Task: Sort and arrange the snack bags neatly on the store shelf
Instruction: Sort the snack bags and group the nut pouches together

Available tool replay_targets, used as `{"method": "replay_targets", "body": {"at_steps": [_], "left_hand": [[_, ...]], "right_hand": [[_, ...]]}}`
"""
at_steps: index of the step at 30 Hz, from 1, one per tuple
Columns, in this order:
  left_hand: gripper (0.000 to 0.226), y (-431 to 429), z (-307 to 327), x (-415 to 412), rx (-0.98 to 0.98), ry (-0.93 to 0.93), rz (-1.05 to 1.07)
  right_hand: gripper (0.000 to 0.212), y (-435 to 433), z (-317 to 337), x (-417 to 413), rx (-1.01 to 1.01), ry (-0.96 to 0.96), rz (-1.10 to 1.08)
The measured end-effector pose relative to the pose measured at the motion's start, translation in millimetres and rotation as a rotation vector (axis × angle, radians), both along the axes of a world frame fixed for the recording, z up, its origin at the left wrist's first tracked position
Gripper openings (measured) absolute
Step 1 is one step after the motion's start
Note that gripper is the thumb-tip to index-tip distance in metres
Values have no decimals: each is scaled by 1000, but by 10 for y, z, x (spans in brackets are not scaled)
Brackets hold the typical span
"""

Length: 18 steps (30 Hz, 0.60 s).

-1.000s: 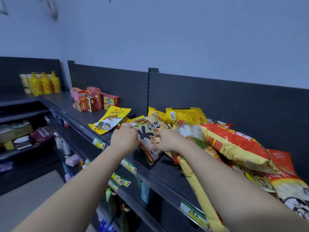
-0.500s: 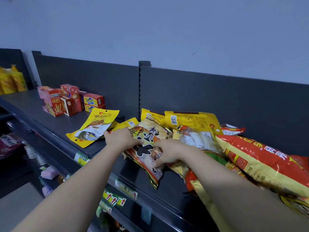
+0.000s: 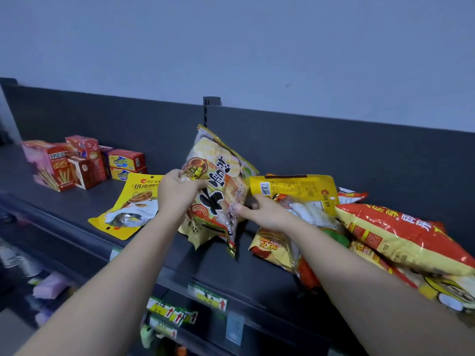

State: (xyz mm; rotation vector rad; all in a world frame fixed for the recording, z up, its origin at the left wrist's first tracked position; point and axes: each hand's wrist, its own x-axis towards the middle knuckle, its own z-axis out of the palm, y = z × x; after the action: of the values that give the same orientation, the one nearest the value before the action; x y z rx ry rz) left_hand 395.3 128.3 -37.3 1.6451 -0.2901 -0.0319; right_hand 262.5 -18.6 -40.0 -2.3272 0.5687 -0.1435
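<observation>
A yellow rice-cracker bag (image 3: 218,176) with black lettering stands tilted upright on the dark top shelf (image 3: 84,201), lifted off the pile. My left hand (image 3: 177,194) grips its left edge and my right hand (image 3: 262,211) holds its right side, thumb on the front. To its left a flat yellow pouch (image 3: 131,206) lies on the shelf. To the right lies a heap of snack bags: a yellow pouch back side up (image 3: 295,188), a big red-and-yellow bag (image 3: 401,237) and others beneath my right forearm.
Red and pink snack boxes (image 3: 77,163) stand in a group at the far left against the dark back panel (image 3: 334,150). Price tags (image 3: 208,296) line the shelf's front edge. Lower shelves below hold blurred goods.
Both hands have raised the rice-cracker bag from lying flat on the pile to standing tilted upright. The camera has swung right, so the boxes sit further left.
</observation>
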Motion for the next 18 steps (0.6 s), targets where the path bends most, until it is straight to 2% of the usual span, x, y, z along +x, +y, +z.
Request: {"method": "replay_targets", "body": {"at_steps": [2,4,7,9,13,18], "left_hand": [[45,56,68,-16,-131,0,18],[37,98,171,-70,-275,5,-14],[29,105,330,-207,-412,8,-124],[27,58,381,-301,-447,-5,-203],[23,-121,393,-537,-426,-81,-314],[30,-524,355,-982,-343,-186,-429]], "right_hand": [[82,44,31,-4,58,-42,-48],[74,101,69,-7,176,-139,-85],[50,163,139,-30,388,-388,-175],[47,119,148,-77,450,-563,-266],[52,48,251,-414,310,-776,-401],[53,-109,386,-1077,88,-911,-575]]}}
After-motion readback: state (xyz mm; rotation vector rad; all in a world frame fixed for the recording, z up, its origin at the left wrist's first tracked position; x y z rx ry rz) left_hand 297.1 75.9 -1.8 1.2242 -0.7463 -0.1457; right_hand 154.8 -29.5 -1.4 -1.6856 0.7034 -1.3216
